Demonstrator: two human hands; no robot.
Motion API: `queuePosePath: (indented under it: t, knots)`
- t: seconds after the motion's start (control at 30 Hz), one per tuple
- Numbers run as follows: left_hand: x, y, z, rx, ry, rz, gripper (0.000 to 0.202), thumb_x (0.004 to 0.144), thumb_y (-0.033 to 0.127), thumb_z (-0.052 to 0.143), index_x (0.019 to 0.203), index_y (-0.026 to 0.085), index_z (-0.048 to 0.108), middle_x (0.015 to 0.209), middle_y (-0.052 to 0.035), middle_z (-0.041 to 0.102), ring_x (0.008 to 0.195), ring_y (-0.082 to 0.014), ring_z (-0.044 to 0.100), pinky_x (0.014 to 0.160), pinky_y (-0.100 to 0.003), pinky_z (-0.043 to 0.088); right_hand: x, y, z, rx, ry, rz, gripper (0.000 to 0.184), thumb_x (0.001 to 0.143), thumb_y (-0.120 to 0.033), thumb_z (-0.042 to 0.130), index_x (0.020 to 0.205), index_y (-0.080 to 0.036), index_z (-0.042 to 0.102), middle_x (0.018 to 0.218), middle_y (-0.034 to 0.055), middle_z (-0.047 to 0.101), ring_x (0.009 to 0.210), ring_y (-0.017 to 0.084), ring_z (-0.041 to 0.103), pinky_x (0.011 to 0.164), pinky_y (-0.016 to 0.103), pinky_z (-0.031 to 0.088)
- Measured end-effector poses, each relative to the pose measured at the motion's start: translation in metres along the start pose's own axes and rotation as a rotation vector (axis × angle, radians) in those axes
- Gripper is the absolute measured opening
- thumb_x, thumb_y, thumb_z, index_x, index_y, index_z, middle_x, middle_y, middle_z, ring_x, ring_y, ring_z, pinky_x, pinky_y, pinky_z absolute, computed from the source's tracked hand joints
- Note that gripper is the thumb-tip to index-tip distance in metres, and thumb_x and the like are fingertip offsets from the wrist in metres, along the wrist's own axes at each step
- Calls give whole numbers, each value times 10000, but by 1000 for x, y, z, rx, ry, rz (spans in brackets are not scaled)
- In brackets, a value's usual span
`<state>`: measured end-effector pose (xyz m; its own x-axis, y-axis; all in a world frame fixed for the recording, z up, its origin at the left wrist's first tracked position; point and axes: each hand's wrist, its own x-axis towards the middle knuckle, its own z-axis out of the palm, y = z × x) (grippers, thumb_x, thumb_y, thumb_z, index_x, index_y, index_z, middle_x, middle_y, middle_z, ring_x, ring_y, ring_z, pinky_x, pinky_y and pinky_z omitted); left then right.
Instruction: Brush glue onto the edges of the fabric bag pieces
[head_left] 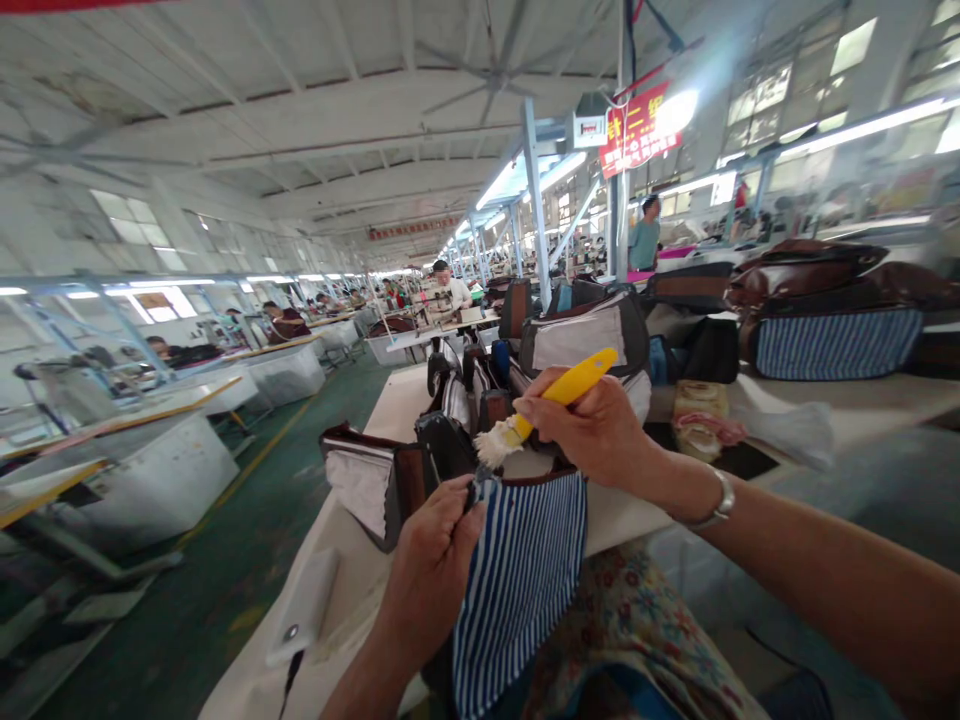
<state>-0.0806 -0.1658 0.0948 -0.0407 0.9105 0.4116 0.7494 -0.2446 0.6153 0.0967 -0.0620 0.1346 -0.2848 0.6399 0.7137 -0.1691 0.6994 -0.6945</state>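
Observation:
My right hand [592,425] is closed around the yellow handle of a brush [566,388]. The brush's pale, clumped bristles point down and left, close above the top edge of a bag [517,580] with blue and white striped fabric. My left hand [439,545] pinches that bag at its upper left corner, where a small dark piece shows by the fingertips. The bag hangs over the near table edge against my lap. Whether the bristles touch it, I cannot tell.
Several grey, brown and black bags [375,480] crowd the table [337,620] beyond my hands. A white device [306,605] with a cord lies at the left. On the right are a plastic bag [791,430] and a striped bag [840,342]. Other people sit farther back.

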Motion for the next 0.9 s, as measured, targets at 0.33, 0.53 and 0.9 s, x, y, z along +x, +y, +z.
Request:
queuePosePath:
  t: [0.33, 0.53, 0.9]
  knots:
    - [-4, -4, 1, 79, -5, 43, 274, 944, 346, 464, 1007, 188, 678, 1202, -110, 662, 1138, -230, 611, 1031, -349, 449, -1, 0, 8, 16, 17, -2, 245, 894, -291, 621, 673, -185, 620, 600, -33, 539, 512, 86, 422, 492, 224, 321]
    - [-19, -7, -7, 162, -139, -131, 439, 716, 339, 751, 1108, 239, 580, 1078, -54, 674, 1001, -251, 631, 860, -343, 477, -13, 21, 5, -134, -29, -23, 232, 875, -294, 649, 671, -186, 629, 637, -13, 566, 547, 102, 462, 521, 235, 343]
    - [4, -1, -118, 319, 58, -227, 372, 758, 460, 683, 1049, 247, 592, 968, 15, 712, 853, -203, 659, 749, -281, 502, -47, 20, -67, 10, 493, 241, 275, 846, -478, 689, 743, -229, 635, 601, 8, 552, 523, 147, 500, 447, 265, 373]
